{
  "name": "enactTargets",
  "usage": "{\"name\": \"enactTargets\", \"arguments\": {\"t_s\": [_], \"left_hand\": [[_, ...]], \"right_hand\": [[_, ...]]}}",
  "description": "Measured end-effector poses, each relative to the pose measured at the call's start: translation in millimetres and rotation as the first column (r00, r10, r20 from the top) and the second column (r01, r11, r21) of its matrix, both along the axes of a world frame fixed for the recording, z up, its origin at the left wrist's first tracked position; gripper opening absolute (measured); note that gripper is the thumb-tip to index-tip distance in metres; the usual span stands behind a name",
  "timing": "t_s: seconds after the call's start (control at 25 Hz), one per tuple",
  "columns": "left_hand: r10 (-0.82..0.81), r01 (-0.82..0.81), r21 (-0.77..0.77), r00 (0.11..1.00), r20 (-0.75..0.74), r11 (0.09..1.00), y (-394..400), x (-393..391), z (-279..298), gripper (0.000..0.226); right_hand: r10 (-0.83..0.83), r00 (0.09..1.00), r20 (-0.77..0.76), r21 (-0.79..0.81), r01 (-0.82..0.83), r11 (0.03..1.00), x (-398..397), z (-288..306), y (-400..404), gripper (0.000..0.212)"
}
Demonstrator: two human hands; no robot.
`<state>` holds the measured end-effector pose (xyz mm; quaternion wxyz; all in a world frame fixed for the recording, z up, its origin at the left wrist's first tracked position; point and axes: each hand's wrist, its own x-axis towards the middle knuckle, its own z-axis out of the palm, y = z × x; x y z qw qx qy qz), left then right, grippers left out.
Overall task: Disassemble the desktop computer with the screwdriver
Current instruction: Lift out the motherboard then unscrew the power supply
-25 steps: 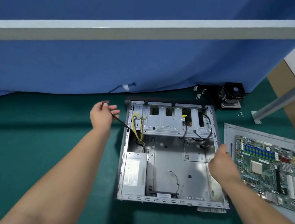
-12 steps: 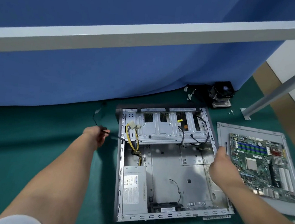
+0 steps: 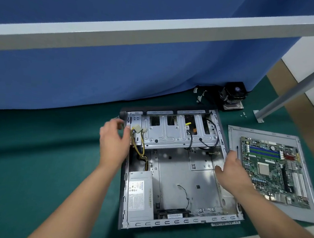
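- Case (image 3: 185,178) lying open on its side on the green mat (image 3: 35,155), mid-frame, just left of the side panel (image 3: 234,137).
- Mostly stripped: bare metal floor, drive cage (image 3: 179,138) at the far end, PSU (image 3: 141,195) in the near-left corner, small fan (image 3: 173,213) at the near wall.
- Yellow-and-black PSU cables (image 3: 140,149) looped loose up to a white plug (image 3: 138,129) by the cage; two black cables (image 3: 203,142) draped over the cage front; thin wire (image 3: 184,192) loose on the floor.
- Left hand (image 3: 114,141) at the far-left corner of the case, fingers loosely spread, seemingly empty; whether touching the wall, cannot tell.
- Right hand (image 3: 229,169) resting on the right wall, fingers curled over the edge, gripping it.
- Screwdriver (image 3: 237,151), probably the dark stick on the panel just past the right hand; neither hand on it.
- Risk: sharp stamped edges under both hands, likely to cut if the case gets dragged or tipped.
- Risk: loose cables likely to snag on the cage when the PSU comes out.
- Risk: motherboard (image 3: 273,167) lying bare on the panel, close to the right forearm; a careless sweep could knock it.
- Risk: tiny screws (image 3: 244,114) scattered near the cooler (image 3: 232,96), easily lost.
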<state>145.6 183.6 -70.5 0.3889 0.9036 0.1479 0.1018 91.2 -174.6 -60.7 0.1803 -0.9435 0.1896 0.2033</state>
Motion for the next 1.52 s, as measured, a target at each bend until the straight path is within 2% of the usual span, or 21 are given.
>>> {"name": "enactTargets", "arguments": {"t_s": [0.12,0.28,0.44,0.64,0.8,1.0,1.24,1.28,1.36,1.44,1.52], "left_hand": [[-0.102,0.124,0.17,0.986,-0.135,0.978,-18.5,0.6,2.0,0.029],[-0.139,0.156,0.105,0.978,-0.155,0.982,-24.9,18.4,12.6,0.012],[-0.107,0.12,0.036,0.963,-0.249,0.992,-32.6,23.0,18.0,0.014],[-0.212,0.263,0.097,0.907,-0.363,0.96,-43.5,20.7,18.9,0.035],[-0.249,0.361,0.181,0.857,-0.451,0.915,-47.3,33.3,29.3,0.019],[-0.286,0.389,0.19,0.864,-0.414,0.902,-52.6,52.0,37.2,0.021],[-0.271,0.332,0.096,0.878,-0.394,0.938,-52.3,49.8,24.6,0.028],[-0.266,0.323,0.094,0.886,-0.381,0.942,-52.5,47.4,23.4,0.029],[-0.266,0.31,0.096,0.91,-0.319,0.946,-54.1,37.2,19.3,0.034],[-0.284,0.31,0.076,0.927,-0.246,0.948,-55.7,19.7,12.3,0.042],[-0.306,0.318,0.046,0.937,-0.17,0.947,-56.5,-0.8,6.5,0.047]], "right_hand": [[0.007,1.0,0.004,-0.002,-0.007,1.0,-0.4,-3.2,-2.8,0.036],[-0.006,1.0,-0.002,-0.003,0.006,1.0,-0.3,-7.6,-4.9,0.036],[-0.014,1.0,0.0,-0.009,0.014,1.0,-0.7,-9.0,-6.3,0.035],[-0.015,1.0,0.013,-0.019,0.015,1.0,-1.1,-10.1,-5.9,0.036],[-0.016,1.0,0.011,-0.007,0.016,1.0,-1.7,-8.5,-4.9,0.035],[-0.019,1.0,0.011,0.009,0.019,1.0,-1.4,-5.9,-2.5,0.035],[-0.001,1.0,0.001,0.019,0.001,1.0,-2.0,-4.9,-3.7,0.039],[0.008,1.0,-0.003,0.02,-0.008,1.0,-2.1,-5.6,-4.1,0.044],[0.028,0.999,-0.024,0.046,-0.027,0.999,-0.2,-7.3,-7.1,0.068],[0.018,0.999,-0.039,0.191,-0.01,0.982,1.8,-7.0,-13.1,0.086],[-0.084,0.996,-0.019,0.423,0.084,0.902,1.5,-6.0,-26.8,0.08]]}}
